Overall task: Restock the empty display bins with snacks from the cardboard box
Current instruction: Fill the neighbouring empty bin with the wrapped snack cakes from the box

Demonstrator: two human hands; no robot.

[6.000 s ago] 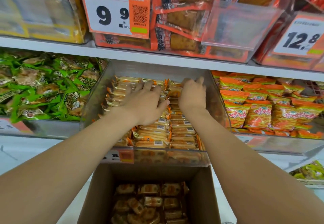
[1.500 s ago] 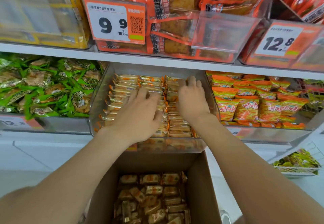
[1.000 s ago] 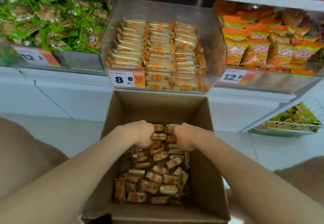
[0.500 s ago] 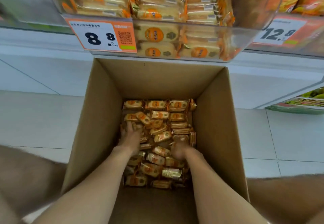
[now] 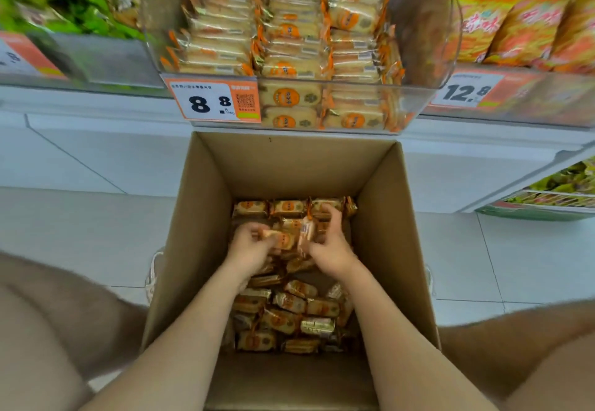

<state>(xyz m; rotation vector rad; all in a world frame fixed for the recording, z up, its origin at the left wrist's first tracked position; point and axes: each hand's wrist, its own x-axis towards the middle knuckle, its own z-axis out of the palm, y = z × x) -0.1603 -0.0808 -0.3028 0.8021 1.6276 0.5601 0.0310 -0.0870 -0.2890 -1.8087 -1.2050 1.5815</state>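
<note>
- Both hands gripping: left hand (image 5: 249, 246) has its fingers curled round one small orange-wrapped snack packet (image 5: 280, 239), lying flat. Right hand (image 5: 331, 249) pinches a second snack packet (image 5: 306, 232), stood on edge, barcode side showing.
- Head view: hands close together, low inside the open brown cardboard box (image 5: 199, 233), toward its far half. The 2 held packets are just beside each other.
- Loose packets (image 5: 289, 307) cover the box bottom. They are jumbled on the near side, w/ a tidier row along the far wall.
- Box stands on the pale tiled floor (image 5: 80, 224), right below the clear plastic display bin (image 5: 421, 30) on the shelf.
- Bin holds approx 3 rows of the same packets, packed up to its front wall. Orange-and-white "8.8" price tag (image 5: 214, 101) at front left.
- Left neighbour bin: green packets (image 5: 80, 1), blurred. Right neighbour bin: orange bags (image 5: 515, 17) w/ a "12.8" tag (image 5: 467, 90).
</note>
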